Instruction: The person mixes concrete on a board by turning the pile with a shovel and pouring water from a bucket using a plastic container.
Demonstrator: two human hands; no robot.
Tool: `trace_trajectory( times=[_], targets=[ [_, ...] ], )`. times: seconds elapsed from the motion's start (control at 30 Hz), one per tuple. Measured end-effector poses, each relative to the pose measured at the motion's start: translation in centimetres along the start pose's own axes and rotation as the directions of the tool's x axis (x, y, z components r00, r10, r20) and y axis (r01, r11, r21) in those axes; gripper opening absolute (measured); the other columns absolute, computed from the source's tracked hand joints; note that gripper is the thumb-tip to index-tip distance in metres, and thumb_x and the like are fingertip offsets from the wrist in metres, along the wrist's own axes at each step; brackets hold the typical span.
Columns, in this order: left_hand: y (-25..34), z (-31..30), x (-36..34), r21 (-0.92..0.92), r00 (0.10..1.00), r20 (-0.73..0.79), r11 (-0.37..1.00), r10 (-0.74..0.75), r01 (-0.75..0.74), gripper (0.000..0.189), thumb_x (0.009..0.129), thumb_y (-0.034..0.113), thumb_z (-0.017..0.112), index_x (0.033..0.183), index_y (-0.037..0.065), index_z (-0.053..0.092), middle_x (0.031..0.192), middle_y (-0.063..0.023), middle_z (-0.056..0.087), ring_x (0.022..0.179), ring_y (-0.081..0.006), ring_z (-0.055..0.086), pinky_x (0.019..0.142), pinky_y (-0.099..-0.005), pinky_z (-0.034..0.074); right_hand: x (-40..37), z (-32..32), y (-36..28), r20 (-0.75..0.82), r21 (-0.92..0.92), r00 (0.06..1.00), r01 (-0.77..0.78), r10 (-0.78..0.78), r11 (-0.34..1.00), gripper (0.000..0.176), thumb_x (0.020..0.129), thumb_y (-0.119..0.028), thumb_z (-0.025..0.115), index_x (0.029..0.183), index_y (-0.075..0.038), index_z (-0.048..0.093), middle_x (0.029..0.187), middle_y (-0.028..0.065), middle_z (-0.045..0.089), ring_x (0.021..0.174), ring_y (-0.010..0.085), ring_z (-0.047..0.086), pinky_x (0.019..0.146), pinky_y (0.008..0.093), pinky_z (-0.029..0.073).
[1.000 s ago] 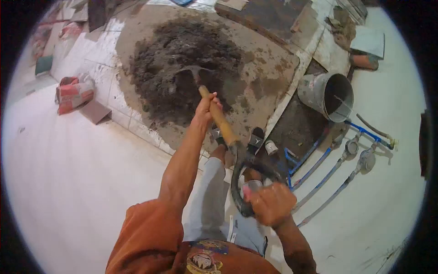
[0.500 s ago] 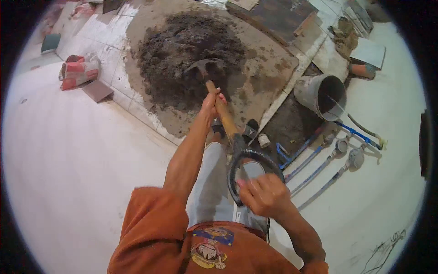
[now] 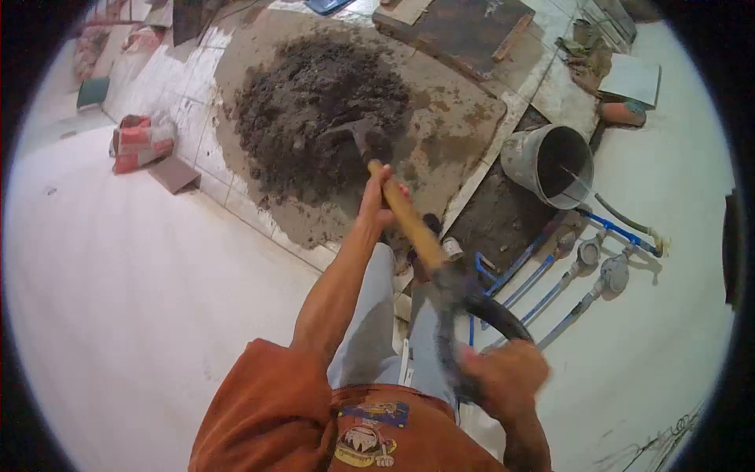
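A shovel with a wooden shaft and a black D-shaped handle slants across the middle of the view. My left hand is closed around the shaft, low down near the blade. At the other end my right hand, slightly blurred, grips the black handle by my right hip. The metal blade lies partly buried in a heap of dark wet mortar, so its edge is hidden. Under the heap, a wet grey layer covers part of the tiled floor.
To the right stands a tilted bucket, with water meters and blue pipes along the white wall. A red-and-white bag sits at left. Dark boards lie at the back.
The shovel's handle end has swung to the right and my right hand moved with it. My left hand has shifted slightly right and down in view, still on the shaft.
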State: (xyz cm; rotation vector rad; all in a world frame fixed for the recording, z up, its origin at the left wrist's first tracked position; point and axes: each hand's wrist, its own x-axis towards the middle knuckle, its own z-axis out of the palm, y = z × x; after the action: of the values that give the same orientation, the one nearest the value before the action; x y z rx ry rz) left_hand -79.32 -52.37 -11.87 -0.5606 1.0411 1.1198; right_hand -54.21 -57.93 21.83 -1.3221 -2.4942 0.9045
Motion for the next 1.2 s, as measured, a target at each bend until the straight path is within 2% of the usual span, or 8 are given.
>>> trace_trajectory(
  times=[0.1, 0.17, 0.27, 0.6, 0.8, 0.87, 1.07, 1.2],
  targets=[
    [-1.5, 3.8, 2.4, -0.047, 0.998, 0.059, 0.999, 0.011, -0.008, 0.031, 0.079, 0.032, 0.062, 0.084, 0.008, 0.044, 0.072, -0.0107, 0.052, 0.062, -0.0238, 0.054, 0.058, -0.0376, 0.049, -5.5, -1.4, 2.1, -0.449, 0.264, 0.717, -0.464, 0.534, 0.845, 0.012, 0.069, -0.006, 0.065, 0.073, -0.004, 0.054, 0.053, 0.0013, 0.044, 0.051, 0.0134, 0.045, 0.049, 0.0288, 0.038],
    [-3.8, 3.5, 9.1, -0.051, 1.0, 0.022, 0.999, -0.015, 0.016, 0.026, 0.077, 0.023, 0.063, 0.086, 0.004, 0.048, 0.078, -0.0134, 0.053, 0.065, -0.0248, 0.056, 0.057, -0.0382, 0.05, -8.4, -1.5, 4.5, -0.276, 0.706, 0.141, -0.641, 0.951, 0.3, 0.011, 0.078, -0.006, 0.059, 0.072, -0.004, 0.051, 0.053, 0.0005, 0.042, 0.046, 0.0111, 0.04, 0.044, 0.0268, 0.036],
    [-11.1, 3.9, 16.0, 0.29, 0.983, -0.106, 0.941, -0.151, 0.176, 0.019, 0.075, 0.01, 0.061, 0.085, -0.001, 0.049, 0.074, -0.015, 0.054, 0.059, -0.0266, 0.055, 0.053, -0.0401, 0.05, -14.7, 1.1, 9.8, -0.012, 0.919, -0.22, -0.386, 0.975, -0.076, 0.017, 0.084, -0.011, 0.056, 0.07, -0.006, 0.049, 0.054, -0.001, 0.041, 0.041, 0.01, 0.036, 0.039, 0.025, 0.033],
    [-35.3, 3.4, 24.4, 0.277, 0.92, -0.229, 0.885, -0.317, 0.374, 0.012, 0.078, 0.007, 0.055, 0.081, -0.002, 0.049, 0.063, -0.0158, 0.051, 0.051, -0.0278, 0.054, 0.043, -0.0427, 0.046, -28.3, 8.6, 24.5, -0.081, 0.886, -0.642, -0.397, 0.763, -0.24, 0.026, 0.088, -0.032, 0.051, 0.083, -0.007, 0.058, 0.053, -0.0019, 0.042, 0.038, 0.01, 0.036, 0.036, 0.0258, 0.033],
    [-10.0, -3.9, 38.3, 0.602, 0.941, 0.332, 0.752, 0.068, -0.267, 0.02, 0.079, 0.014, 0.056, 0.092, -0.001, 0.056, 0.081, -0.0141, 0.057, 0.074, -0.0253, 0.058, 0.073, -0.0393, 0.049, -8.9, 20.0, 40.8, -0.01, 0.881, -0.411, -0.434, 0.912, -0.186, 0.021, 0.085, -0.029, 0.056, 0.082, -0.008, 0.057, 0.051, -0.0006, 0.041, 0.038, 0.0091, 0.035, 0.04, 0.0257, 0.032],
    [0.7, -1.9, 41.4, 0.349, 0.989, -0.119, 0.929, -0.084, 0.121, 0.009, 0.082, 0.011, 0.049, 0.079, 0.002, 0.049, 0.073, -0.0109, 0.052, 0.067, -0.0233, 0.054, 0.065, -0.0406, 0.05, 1.6, 19.7, 39.3, 0.095, 0.903, 0.12, -0.428, 0.988, -0.035, 0.015, 0.083, -0.015, 0.055, 0.074, -0.004, 0.052, 0.054, 0.0009, 0.043, 0.04, 0.0088, 0.035, 0.04, 0.0261, 0.032],
    [5.7, 2.9, 28.8, -0.083, 0.944, 0.326, 0.996, 0.046, -0.02, 0.016, 0.085, 0.015, 0.051, 0.075, 0.004, 0.045, 0.067, -0.0045, 0.045, 0.059, -0.0159, 0.046, 0.057, -0.0282, 0.047, 7.1, 7.8, 20.3, -0.654, 0.253, 0.323, -0.759, 0.684, 0.6, 0.015, 0.078, -0.015, 0.057, 0.075, -0.001, 0.055, 0.059, 0.0042, 0.051, 0.045, 0.0155, 0.046, 0.046, 0.0283, 0.042],
    [9.5, 2.6, 17.1, -0.393, 0.98, 0.198, 0.918, 0.027, 0.054, 0.015, 0.083, 0.015, 0.054, 0.074, 0.006, 0.047, 0.063, -0.0035, 0.046, 0.056, -0.0149, 0.048, 0.053, -0.0259, 0.047, 7.0, 4.9, 10.2, -0.295, -0.177, 0.885, -0.421, 0.36, 0.89, 0.012, 0.079, -0.017, 0.058, 0.08, -0.005, 0.057, 0.065, 0.0031, 0.052, 0.052, 0.0159, 0.049, 0.049, 0.0292, 0.043]
  ],
)
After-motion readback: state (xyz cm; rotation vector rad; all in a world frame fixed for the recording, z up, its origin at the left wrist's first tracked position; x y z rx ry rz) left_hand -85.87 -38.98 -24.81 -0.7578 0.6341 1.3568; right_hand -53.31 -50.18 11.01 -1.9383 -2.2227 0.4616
